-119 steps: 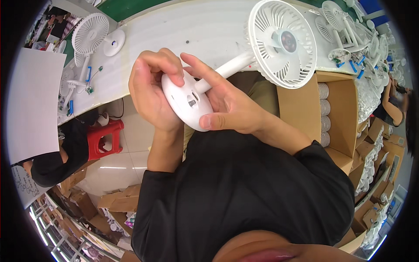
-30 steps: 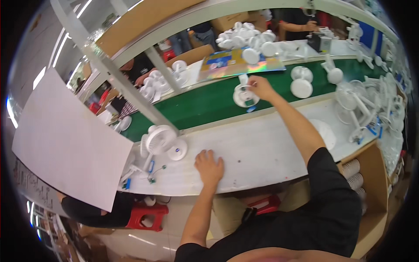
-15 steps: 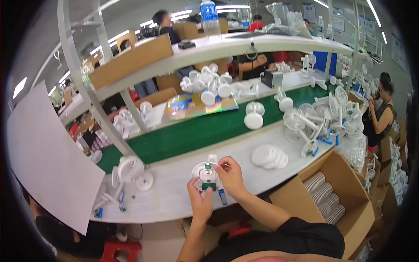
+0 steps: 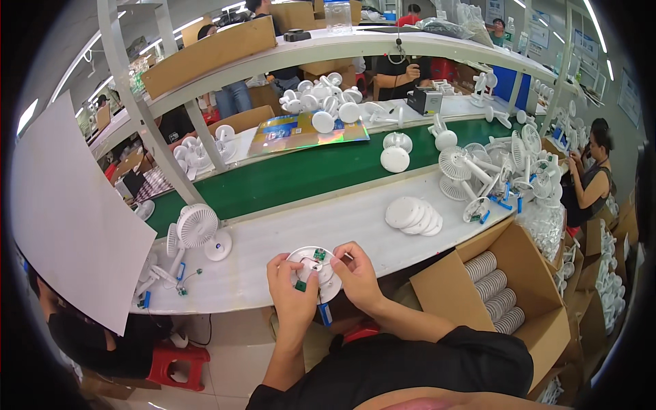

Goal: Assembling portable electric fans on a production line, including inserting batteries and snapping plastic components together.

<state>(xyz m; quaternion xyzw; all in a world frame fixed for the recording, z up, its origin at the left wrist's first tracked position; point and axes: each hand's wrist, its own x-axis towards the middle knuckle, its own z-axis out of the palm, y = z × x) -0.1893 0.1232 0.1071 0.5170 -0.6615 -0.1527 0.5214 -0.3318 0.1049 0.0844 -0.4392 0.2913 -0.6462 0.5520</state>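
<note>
Both hands hold a round white fan base [image 4: 313, 266] at the near edge of the white workbench [image 4: 287, 236]. The base lies open side up, showing small green circuit boards and thin wires inside. My left hand [image 4: 292, 290] grips its left rim and underside. My right hand [image 4: 355, 273] holds the right rim, fingertips reaching into the open cavity. A small blue part hangs just below the base.
A stack of white round covers [image 4: 413, 215] lies to the right. Assembled white fans [image 4: 195, 229] stand left, a cluster of fans [image 4: 492, 171] right. A green conveyor belt [image 4: 307, 174] runs behind. An open cardboard box [image 4: 506, 287] of stacked discs sits at lower right. Other workers sit around.
Four seconds ago I held a whole fan close up. A second ago my right hand reached to the belt. Now both hands hold the open base at the bench edge.
</note>
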